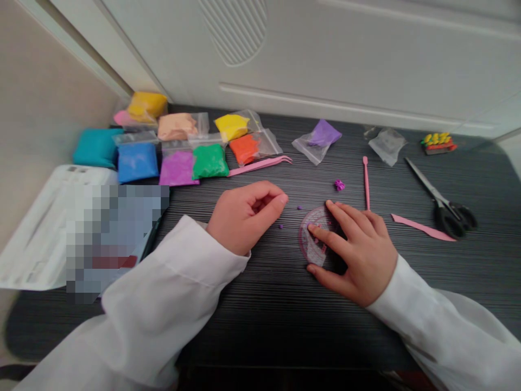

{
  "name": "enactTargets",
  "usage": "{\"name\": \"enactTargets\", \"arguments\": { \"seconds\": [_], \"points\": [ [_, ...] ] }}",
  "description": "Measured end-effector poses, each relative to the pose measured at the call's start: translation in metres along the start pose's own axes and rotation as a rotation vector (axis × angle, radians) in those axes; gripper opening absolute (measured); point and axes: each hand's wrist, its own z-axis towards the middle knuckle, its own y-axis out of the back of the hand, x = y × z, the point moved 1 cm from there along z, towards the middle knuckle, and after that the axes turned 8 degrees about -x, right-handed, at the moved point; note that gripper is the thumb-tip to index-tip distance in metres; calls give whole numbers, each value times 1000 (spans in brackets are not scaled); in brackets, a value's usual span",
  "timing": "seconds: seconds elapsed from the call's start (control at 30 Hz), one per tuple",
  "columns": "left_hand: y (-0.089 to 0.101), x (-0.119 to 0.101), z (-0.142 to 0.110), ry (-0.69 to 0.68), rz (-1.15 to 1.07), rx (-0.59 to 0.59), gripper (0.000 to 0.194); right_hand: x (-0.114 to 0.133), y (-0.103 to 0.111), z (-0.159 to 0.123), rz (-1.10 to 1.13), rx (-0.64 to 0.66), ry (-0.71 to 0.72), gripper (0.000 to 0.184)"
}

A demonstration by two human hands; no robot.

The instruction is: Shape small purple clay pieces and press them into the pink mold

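My right hand (356, 250) is spread over a round clear disc (306, 247) with a pink rim and pink markings, its fingertips resting on and around it. The index fingertip presses a small bit of purple clay (310, 227) on the disc. My left hand (248, 214) rests left of the disc, fingers curled and thumb against the index finger; anything inside is hidden. Two tiny purple clay balls (280, 226) lie between the hands. Just beyond the disc sits a small magenta clay piece (339, 185) with a petal-like shape.
Bags of coloured clay (210, 161) line the back left, near pink tweezers (260, 165). A purple clay bag (323, 136) lies farther right. Pink tools (367, 184), black-handled scissors (442, 203) and a small yellow-topped clay model (438, 143) are at right. A blurred-out device (118, 239) lies left.
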Motion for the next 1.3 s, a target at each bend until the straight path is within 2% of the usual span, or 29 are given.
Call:
{"name": "enactTargets", "arguments": {
  "seconds": [0.7,1.3],
  "points": [
    [-1,-1,-1,-5,-10,4,23,15,4,4,-41,28,-57,47],
    [-1,8,6,29,-79,-37,23,15,-3,3,-33,-30,-83,52]
  ]
}}
